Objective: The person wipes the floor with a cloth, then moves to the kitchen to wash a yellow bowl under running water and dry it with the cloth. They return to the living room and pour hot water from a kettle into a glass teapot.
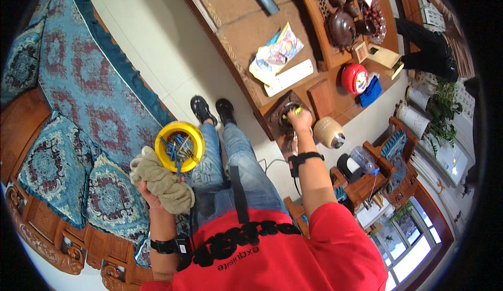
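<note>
My left hand (151, 196) grips an olive-green towel (167, 186), and its fingers also reach the rim of a yellow plastic bucket (201, 141) at my left thigh. Inside the bucket lie several blue pieces (173, 151) among stick-like litter. At the table's near corner, my right hand (301, 121) is closed around a small yellow-green object (297, 111), mostly covered by the fingers. Just under it is a dark round dish (289, 104) set in carved wood; the hand hides part of it. A beige jar-shaped container (328, 132) stands close beside my right wrist.
The wooden table (257, 124) bears a snack bag (281, 51), a white strip (290, 77), a red round tin (353, 78), a blue cloth (370, 92) and a dark teapot (341, 28). A cushioned sofa (90, 63) runs along the left. Another person's dark-clad legs (426, 49) show at upper right.
</note>
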Motion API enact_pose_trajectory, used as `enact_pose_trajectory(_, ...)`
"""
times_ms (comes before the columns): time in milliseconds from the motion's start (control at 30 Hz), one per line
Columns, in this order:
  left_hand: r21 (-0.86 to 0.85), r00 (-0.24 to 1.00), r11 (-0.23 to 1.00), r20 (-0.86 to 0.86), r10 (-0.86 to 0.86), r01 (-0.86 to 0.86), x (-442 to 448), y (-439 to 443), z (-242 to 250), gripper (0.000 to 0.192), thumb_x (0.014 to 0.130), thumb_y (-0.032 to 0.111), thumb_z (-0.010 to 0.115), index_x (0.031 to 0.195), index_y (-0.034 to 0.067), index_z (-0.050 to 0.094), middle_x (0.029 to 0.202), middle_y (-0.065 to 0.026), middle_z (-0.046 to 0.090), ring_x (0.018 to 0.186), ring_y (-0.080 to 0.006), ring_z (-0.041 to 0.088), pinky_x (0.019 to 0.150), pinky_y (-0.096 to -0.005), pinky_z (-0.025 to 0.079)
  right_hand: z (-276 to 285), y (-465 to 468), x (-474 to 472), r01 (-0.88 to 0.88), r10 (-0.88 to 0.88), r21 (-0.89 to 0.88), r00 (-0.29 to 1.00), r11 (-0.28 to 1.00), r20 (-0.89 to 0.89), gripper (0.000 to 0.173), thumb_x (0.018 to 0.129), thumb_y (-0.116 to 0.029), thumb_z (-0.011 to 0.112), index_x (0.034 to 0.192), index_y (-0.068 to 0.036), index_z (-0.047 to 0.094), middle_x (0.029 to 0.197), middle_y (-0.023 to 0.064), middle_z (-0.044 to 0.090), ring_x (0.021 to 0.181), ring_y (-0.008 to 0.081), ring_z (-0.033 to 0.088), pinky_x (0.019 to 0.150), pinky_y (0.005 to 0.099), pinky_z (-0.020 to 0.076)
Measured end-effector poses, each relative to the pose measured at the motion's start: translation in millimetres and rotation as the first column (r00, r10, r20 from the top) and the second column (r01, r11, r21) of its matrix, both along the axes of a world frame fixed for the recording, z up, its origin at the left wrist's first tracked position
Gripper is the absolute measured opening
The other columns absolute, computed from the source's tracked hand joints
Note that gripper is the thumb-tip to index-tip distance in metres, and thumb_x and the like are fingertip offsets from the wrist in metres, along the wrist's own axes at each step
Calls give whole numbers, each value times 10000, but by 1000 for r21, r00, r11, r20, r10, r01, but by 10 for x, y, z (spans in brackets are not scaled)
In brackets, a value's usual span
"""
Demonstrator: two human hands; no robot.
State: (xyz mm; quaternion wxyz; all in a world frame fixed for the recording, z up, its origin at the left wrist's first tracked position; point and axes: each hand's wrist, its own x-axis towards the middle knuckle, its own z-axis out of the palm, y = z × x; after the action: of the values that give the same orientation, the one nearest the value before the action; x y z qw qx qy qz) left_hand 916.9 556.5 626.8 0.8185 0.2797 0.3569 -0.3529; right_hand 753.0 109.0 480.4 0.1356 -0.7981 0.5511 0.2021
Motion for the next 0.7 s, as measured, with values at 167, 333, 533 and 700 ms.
enact_pose_trajectory(167,-91,999,996,38,-2,5,169,8,202,671,760,550,515,1250,93,470,1167,-140,555,920,-363,601,788,-575,481,522,-168,-176,309,-341,198,927,930,154,247,683,-205,722,738,19,633,658,60,629,577,152,592,538,310,473)
enact_pose_trajectory(333,-193,992,980,105,71,-50,521,2,588,670,730,491,610,1273,129,459,1206,-113,539,994,-343,570,788,-571,484,1258,-18,168,431,-770,660,509,615,385,88,767,-58,645,726,-43,568,599,18,557,458,91,504,402,214,374)
enact_pose_trajectory(533,-211,986,975,133,97,-67,951,122,996,731,716,488,641,1313,137,410,1220,-103,531,1013,-312,565,793,-557,492,1728,244,1285,299,-822,783,371,546,432,113,815,-94,629,742,-41,561,612,13,538,476,83,462,423,216,329)
enact_pose_trajectory(700,-256,974,966,206,95,-40,1332,121,1168,719,732,496,622,1327,160,398,1238,-93,518,1045,-306,550,825,-538,483,1875,252,2568,-39,-860,878,185,477,475,109,848,-115,602,775,-53,550,636,-4,514,516,77,436,458,207,317)
